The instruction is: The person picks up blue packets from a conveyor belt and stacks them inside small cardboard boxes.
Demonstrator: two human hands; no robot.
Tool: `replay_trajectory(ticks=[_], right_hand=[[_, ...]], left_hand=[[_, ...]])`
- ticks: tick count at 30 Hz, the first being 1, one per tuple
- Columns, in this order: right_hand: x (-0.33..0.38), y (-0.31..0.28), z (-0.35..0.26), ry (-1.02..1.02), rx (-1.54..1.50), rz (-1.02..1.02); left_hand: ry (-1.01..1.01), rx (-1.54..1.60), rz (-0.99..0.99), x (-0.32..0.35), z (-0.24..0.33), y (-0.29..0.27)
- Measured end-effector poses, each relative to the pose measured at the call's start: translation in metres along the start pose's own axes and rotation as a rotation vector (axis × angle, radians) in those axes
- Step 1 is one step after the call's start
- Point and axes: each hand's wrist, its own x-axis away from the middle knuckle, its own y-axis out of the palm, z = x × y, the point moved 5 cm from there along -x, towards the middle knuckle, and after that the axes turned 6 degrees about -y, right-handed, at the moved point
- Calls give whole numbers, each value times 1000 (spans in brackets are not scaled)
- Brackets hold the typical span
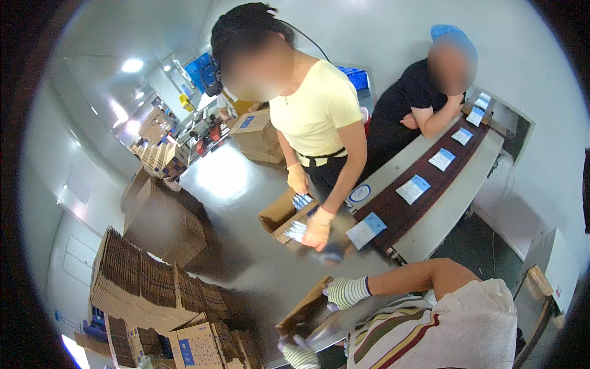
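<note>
My right hand (346, 291), in a striped knit glove, grips the upper edge of a brown cardboard carton (302, 312) at the bottom of the view. My left hand (299, 355), gloved the same way, holds the carton's lower side near the bottom edge; part of the hand is cut off by the frame. The carton is tilted and its inside is hidden. My striped shirt (424, 335) fills the lower right.
A person in a yellow top (316, 107) puts blue-and-white packets into a small open carton (286, 216). Another person in black (412, 98) leans on a dark conveyor belt (402, 215) carrying several packets (412, 188). Stacks of flattened cartons (147, 283) stand at the left.
</note>
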Motion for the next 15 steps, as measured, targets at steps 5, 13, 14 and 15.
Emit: replay_trajectory(ticks=[5, 13, 14, 15], right_hand=[[-1, 11, -2, 18, 22, 32], [-4, 4, 2, 38, 39, 99], [-3, 0, -5, 1, 106, 188], [-1, 8, -3, 58, 71, 110]], left_hand=[[80, -481, -408, 4, 61, 14], [296, -549, -465, -59, -3, 113], [346, -480, -386, -58, 1, 113], [269, -511, -456, -56, 18, 114]])
